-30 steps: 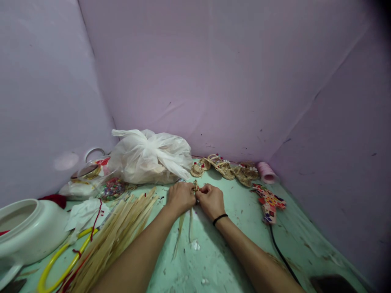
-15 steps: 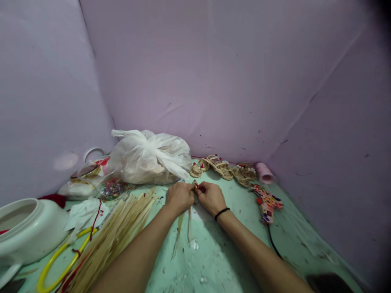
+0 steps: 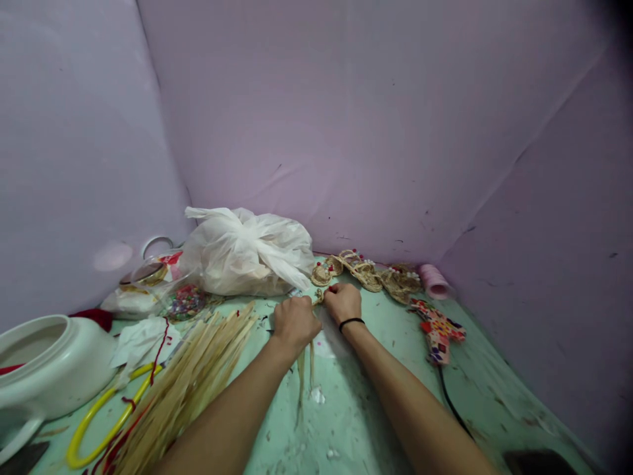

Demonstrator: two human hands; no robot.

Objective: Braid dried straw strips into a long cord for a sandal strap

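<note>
left hand [image 3: 297, 323]: grip narrow, fingers curled under, holding a small woven straw piece [image 3: 319, 297] at the thumb side. right hand [image 3: 343, 303]: fingers bent in close, tips at the piece's right side; a red speck shows there, too small to name. whether this second grip is fully closed on the piece, i cannot tell. black band [image 3: 351, 321] around the right wrist.

position of piece: between the two hands, over the green desk [image 3: 281, 429]. loose straw tails [image 3: 301, 386] run from beneath the left hand toward the near side; a pale flake [image 3: 317, 395] lies just beside them.

left of the left arm: bundle of flat straw strips [image 3: 198, 369], spread at its far end. beside it, yellow scissor handles [image 3: 82, 432] with red yarn [image 3: 161, 349] lying across, and crumpled white paper [image 3: 141, 340] just beyond. farther left, a white pot [image 3: 74, 369] tipped on its side.

beyond the hands: knotted white plastic bag [image 3: 247, 257] against the wall [image 3: 321, 132]; to its left, a clear bag of mixed beads [image 3: 185, 302].

right of the knotted bag: small woven sandals [image 3: 368, 276] trimmed with beads, in a row, then a pink spool [image 3: 435, 282] on its side. nearer, a flower-patterned tool [image 3: 438, 333] with a black cord [image 3: 452, 402] trailing toward the right arm.
</note>
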